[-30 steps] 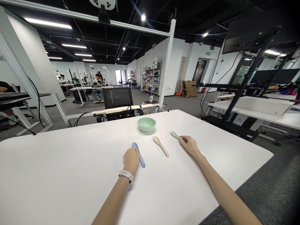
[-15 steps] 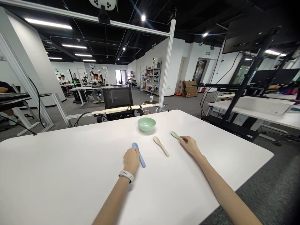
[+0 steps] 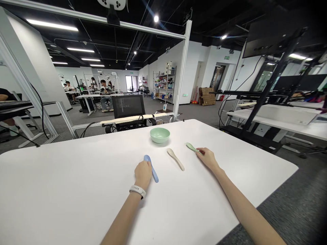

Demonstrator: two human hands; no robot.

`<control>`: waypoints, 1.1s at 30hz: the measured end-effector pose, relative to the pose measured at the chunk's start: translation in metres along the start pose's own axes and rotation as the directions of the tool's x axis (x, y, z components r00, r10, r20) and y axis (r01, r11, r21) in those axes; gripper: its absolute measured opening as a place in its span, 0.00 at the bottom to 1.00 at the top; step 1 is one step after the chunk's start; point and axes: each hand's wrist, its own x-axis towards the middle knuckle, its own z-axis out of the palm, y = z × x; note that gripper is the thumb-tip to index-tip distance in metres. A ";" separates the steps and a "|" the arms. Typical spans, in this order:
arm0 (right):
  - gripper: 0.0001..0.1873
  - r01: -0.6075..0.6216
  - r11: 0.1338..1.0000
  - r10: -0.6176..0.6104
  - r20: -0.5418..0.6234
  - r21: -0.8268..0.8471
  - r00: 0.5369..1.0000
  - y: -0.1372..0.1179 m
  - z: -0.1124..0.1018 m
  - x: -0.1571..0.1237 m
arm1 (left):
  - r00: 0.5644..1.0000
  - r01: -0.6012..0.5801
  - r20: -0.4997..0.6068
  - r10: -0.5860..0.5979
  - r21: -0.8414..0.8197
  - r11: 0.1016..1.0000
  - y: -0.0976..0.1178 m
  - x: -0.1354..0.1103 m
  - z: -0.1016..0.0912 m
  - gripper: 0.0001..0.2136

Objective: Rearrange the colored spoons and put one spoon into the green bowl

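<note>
My left hand (image 3: 143,173) rests curled on the white table (image 3: 63,183), its fingers closed on a blue spoon (image 3: 151,168) that lies flat. My right hand (image 3: 206,158) is closed on the handle of a green spoon (image 3: 191,147) whose bowl points away to the left. Between the two lies a beige spoon (image 3: 175,159), touched by neither hand. A pale green bowl (image 3: 159,135) stands farther back, near the table's far edge. A white watch sits on my left wrist.
Beyond the table stand a black office chair (image 3: 127,109), a white metal frame (image 3: 181,71) and a dark monitor stand (image 3: 265,88) at the right. People sit at desks far back on the left. The table's right edge drops to grey carpet.
</note>
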 end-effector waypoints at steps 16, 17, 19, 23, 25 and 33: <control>0.29 -0.007 1.000 0.008 -0.025 0.017 1.000 0.002 -0.002 0.001 | 1.000 0.002 0.013 -0.002 0.001 1.000 -0.001 0.003 0.002 0.19; 0.29 -0.009 1.000 0.009 -0.026 0.017 1.000 0.002 -0.002 0.001 | 1.000 0.001 0.012 -0.001 0.001 1.000 -0.001 0.002 0.002 0.19; 0.31 -0.011 1.000 0.011 -0.027 0.016 1.000 0.002 -0.001 0.001 | 1.000 -0.002 0.011 0.002 0.001 1.000 -0.001 0.002 0.002 0.19; 0.32 -0.012 1.000 0.012 -0.025 0.011 1.000 0.004 0.000 0.001 | 1.000 -0.007 0.011 0.007 0.002 1.000 -0.001 0.002 0.002 0.19; 0.32 -0.011 1.000 0.012 -0.021 0.012 1.000 0.005 0.000 0.001 | 1.000 -0.008 0.010 0.008 0.004 1.000 -0.001 0.001 0.002 0.19; 0.31 -0.015 1.000 0.015 -0.025 0.007 1.000 0.007 0.002 0.002 | 1.000 -0.012 0.017 0.012 0.006 1.000 -0.003 0.003 0.003 0.19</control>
